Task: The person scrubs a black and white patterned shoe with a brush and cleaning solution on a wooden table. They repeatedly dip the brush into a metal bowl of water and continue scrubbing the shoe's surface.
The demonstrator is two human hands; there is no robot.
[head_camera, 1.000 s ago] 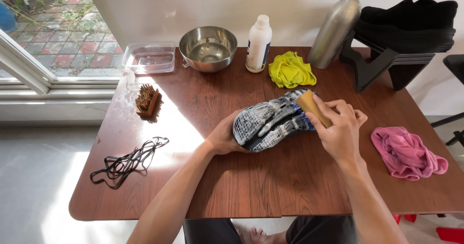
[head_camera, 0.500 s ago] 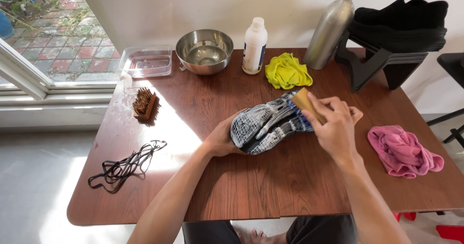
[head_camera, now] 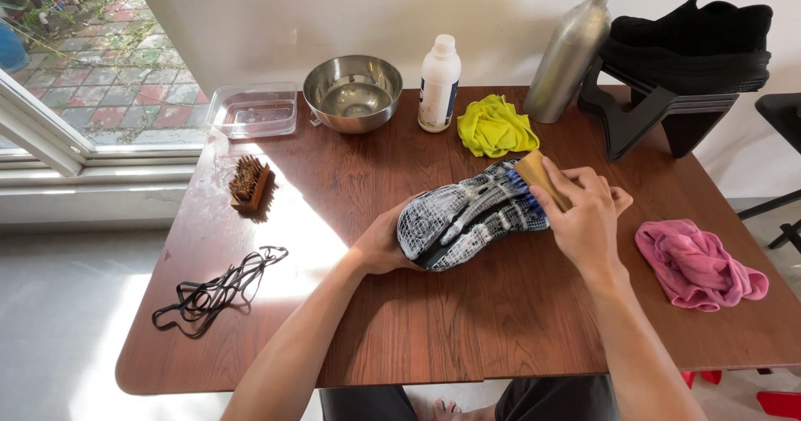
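A sports shoe [head_camera: 467, 216] lies sole-up near the middle of the wooden table [head_camera: 467, 337], its patterned white and blue sole wet and soapy. My left hand [head_camera: 385, 244] grips the shoe's toe end from the left. My right hand [head_camera: 584, 212] is closed around a wooden-backed brush [head_camera: 538, 175] with blue bristles, pressed against the heel end of the sole.
A brown bristle brush [head_camera: 249, 183] and black laces [head_camera: 219, 292] lie at the left. Along the back stand a clear tray [head_camera: 253, 110], steel bowl [head_camera: 352, 93], white bottle [head_camera: 439, 84], yellow cloth [head_camera: 496, 126], metal bottle [head_camera: 570, 52] and a black shoe on a stand [head_camera: 684, 62]. A pink cloth [head_camera: 697, 264] lies right.
My right hand and the brush have shifted slightly along the heel end of the sole. My left hand keeps its hold on the toe end.
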